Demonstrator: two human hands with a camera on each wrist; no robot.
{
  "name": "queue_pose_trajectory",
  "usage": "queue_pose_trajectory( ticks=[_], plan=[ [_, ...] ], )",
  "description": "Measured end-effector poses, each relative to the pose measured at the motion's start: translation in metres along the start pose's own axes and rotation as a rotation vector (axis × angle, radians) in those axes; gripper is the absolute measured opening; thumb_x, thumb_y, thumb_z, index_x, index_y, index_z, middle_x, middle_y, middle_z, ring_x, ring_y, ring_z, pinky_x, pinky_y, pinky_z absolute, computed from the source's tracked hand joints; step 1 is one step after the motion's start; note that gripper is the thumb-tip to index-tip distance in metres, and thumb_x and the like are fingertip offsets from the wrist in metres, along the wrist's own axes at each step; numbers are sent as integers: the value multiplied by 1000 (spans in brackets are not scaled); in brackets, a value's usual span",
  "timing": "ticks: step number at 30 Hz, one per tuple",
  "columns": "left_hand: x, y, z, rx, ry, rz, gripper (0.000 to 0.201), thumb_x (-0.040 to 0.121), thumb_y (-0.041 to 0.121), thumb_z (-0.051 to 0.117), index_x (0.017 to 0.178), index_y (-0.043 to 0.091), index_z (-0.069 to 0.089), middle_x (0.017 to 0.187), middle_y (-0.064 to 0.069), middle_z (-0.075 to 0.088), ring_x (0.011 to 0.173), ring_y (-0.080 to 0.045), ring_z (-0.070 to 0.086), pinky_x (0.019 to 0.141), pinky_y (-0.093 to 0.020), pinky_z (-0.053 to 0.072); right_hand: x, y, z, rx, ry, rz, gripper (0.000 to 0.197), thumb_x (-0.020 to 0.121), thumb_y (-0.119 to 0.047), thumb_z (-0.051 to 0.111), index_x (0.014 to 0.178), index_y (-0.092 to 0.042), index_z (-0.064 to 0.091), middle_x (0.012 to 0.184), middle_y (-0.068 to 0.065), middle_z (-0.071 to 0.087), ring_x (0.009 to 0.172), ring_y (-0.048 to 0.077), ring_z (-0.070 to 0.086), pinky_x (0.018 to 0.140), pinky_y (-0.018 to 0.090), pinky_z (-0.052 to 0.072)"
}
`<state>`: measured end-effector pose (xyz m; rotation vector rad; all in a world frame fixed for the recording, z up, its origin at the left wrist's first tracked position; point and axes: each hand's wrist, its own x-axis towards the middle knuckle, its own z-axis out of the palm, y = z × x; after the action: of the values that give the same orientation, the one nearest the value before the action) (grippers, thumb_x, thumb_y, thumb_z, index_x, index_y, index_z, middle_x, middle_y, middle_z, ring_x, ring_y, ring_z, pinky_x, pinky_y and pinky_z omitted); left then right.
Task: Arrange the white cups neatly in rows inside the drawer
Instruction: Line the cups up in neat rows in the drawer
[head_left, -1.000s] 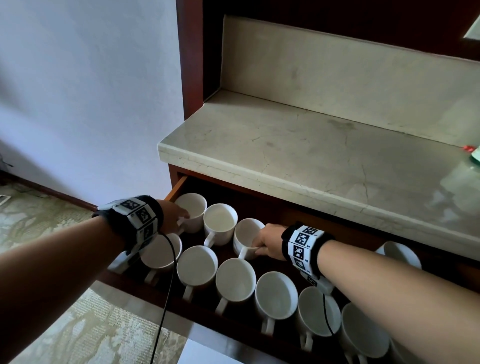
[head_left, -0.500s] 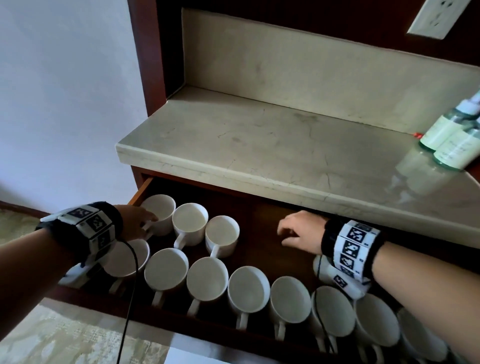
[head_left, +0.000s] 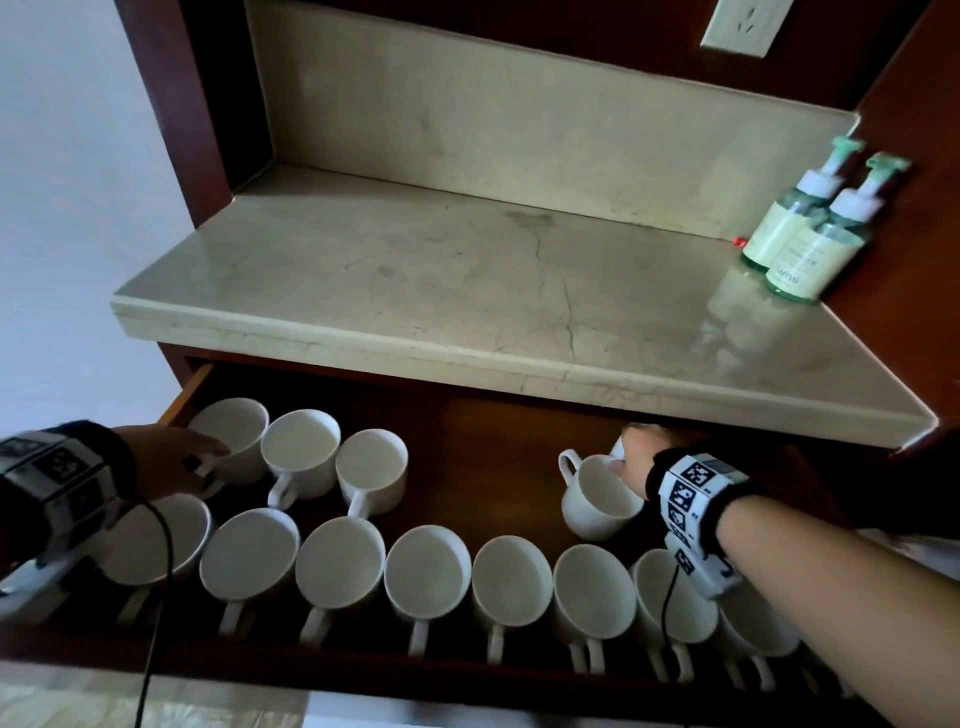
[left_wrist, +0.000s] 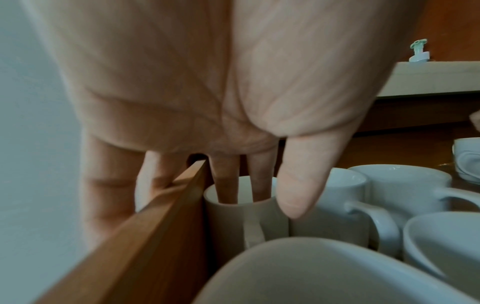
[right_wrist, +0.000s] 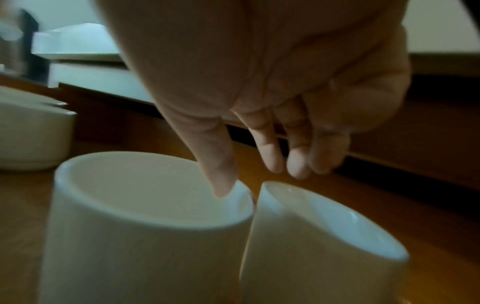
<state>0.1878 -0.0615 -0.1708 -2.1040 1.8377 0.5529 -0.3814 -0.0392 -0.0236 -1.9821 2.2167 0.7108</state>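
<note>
Along the near edge of the open drawer (head_left: 187, 387), a long front row of cups (head_left: 428, 569), white, upright, rim beside rim, every handle turned toward the viewer.

Just behind that row at the far left, three more white cups side by side, starting with the corner cup (head_left: 234, 431) tucked against the drawer's left wall. On it, the left hand (head_left: 166, 457), a marker-patterned band at the wrist. From the left wrist view: two fingers (left_wrist: 226, 181) reaching straight down inside the corner cup, thumb (left_wrist: 298, 185) on the outside of its wall, so pinching the rim; remaining fingers outside the drawer's wooden side.

Further right in the same back area, well apart from those three, a loose cup (head_left: 597, 499), handle pointing away to the far left. Over its rim, the right hand (head_left: 636, 457), also banded. From the right wrist view: thumb (right_wrist: 215, 160) dipping just inside the loose cup's rim, other fingers (right_wrist: 270, 148) loosely curved beyond a tilted cup (right_wrist: 324, 246) leaning against the loose one. Cannot tell whether that hand actually grips either cup.

Above the drawer, a pale marble countertop (head_left: 415, 270). At its far right corner, two green pump bottles (head_left: 800, 244). Highest up, a white wall socket (head_left: 737, 26).
</note>
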Motion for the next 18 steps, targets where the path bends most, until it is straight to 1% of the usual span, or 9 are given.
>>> queue_pose_trajectory(
  ticks=[2,4,6,8,10,12,13,15,18],
  plan=[
    [-45,29,-24,6,-14,9,58,77,38,67,132,35,51,134,3,56,118,-17,56,100,-27,43,-2,-7,-1,-58,55,39,43,93,-29,53,133,-11,46,128,10,56,118,28,55,89,37,48],
    [-94,63,-50,9,-37,14,56,84,30,63,137,29,46,140,0,50,125,-16,51,103,-25,39,-6,-16,0,-55,90,1,41,94,-33,49,129,-12,48,123,10,57,113,29,56,81,37,46],
    [-122,81,-64,41,-65,15,54,90,26,58,141,24,40,145,1,44,130,-15,46,105,-22,33,-12,-26,5,54,63,-87,41,95,-47,43,97,-9,60,98,9,63,92,25,62,67,31,42],
    [-134,91,-69,26,-50,18,53,94,27,52,143,22,34,147,4,40,134,-12,41,105,-18,28,-15,-36,10,134,-15,-105,49,91,-56,46,67,-13,48,74,4,52,68,20,54,56,27,38],
    [-135,91,-69,-35,-43,18,52,95,24,51,144,20,33,148,2,40,134,-13,41,99,-14,29,-10,-45,9,156,-28,-99,47,90,-48,54,60,-17,37,70,1,43,69,19,49,55,26,35],
    [-134,88,-67,-47,-33,21,55,94,24,53,144,21,33,148,0,41,134,-14,41,101,-16,29,-4,-55,4,174,-8,-94,42,92,-32,57,59,-15,37,66,0,39,77,21,49,52,24,34],
    [-134,89,-68,-45,-21,23,56,93,27,53,145,23,33,148,1,41,135,-14,41,105,-18,28,-1,-58,2,159,-3,-96,38,91,-26,56,60,-13,40,65,0,40,78,22,50,54,23,37],
    [-134,87,-66,-26,-17,32,55,93,27,54,144,23,34,147,1,42,134,-14,42,107,-18,27,0,-69,-2,76,-32,-105,25,88,-19,57,66,-9,51,68,1,45,79,22,55,65,27,45],
    [-134,88,-66,-18,-25,40,54,93,25,54,144,22,36,145,0,44,132,-15,44,106,-18,27,-3,-82,-10,-112,-113,-127,15,85,-19,64,75,-10,57,81,3,53,91,19,61,78,26,48]
  ],
)
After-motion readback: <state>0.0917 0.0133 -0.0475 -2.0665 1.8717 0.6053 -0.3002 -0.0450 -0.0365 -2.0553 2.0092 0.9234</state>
